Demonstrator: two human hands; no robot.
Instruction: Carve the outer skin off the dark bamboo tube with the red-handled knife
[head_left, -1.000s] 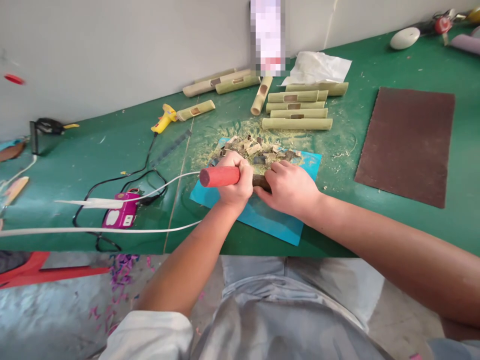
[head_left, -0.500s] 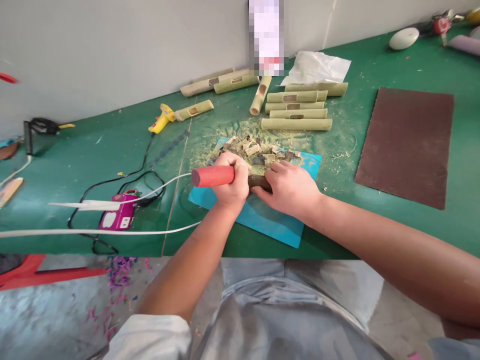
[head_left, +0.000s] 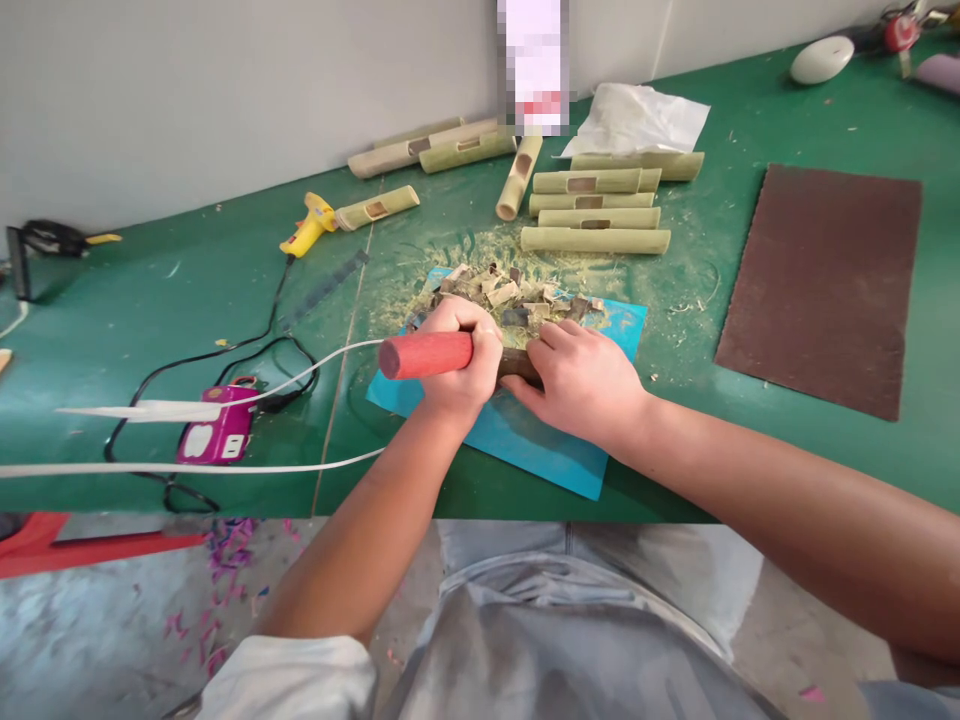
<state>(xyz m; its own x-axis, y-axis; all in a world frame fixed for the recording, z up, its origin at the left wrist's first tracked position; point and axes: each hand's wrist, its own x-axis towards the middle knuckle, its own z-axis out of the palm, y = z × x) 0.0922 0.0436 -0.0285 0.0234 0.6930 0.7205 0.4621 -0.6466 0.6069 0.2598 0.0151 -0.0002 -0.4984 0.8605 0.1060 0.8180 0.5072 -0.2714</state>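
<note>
My left hand [head_left: 459,362] is wrapped round a tool with a red handle [head_left: 421,355] that sticks out to the left. My right hand [head_left: 583,380] is closed over a dark brown piece [head_left: 517,366] lying on a blue mat [head_left: 525,430]; most of that piece is hidden under my fingers. The tool's working end is hidden between my hands. Just beyond them lies a heap of bamboo chips and shavings [head_left: 510,295]. The mat rests on a green table [head_left: 150,310].
Several cut bamboo tubes [head_left: 596,240] lie beyond the mat. A yellow glue gun [head_left: 306,227] and its black cord, a purple power strip [head_left: 211,437] and white cables sit left. A brown sheet [head_left: 821,285] lies right. White plastic [head_left: 645,115] is at the wall.
My hands keep their grip; the red handle has slid slightly left. The view has shifted a little, so table items sit further left in the picture.
</note>
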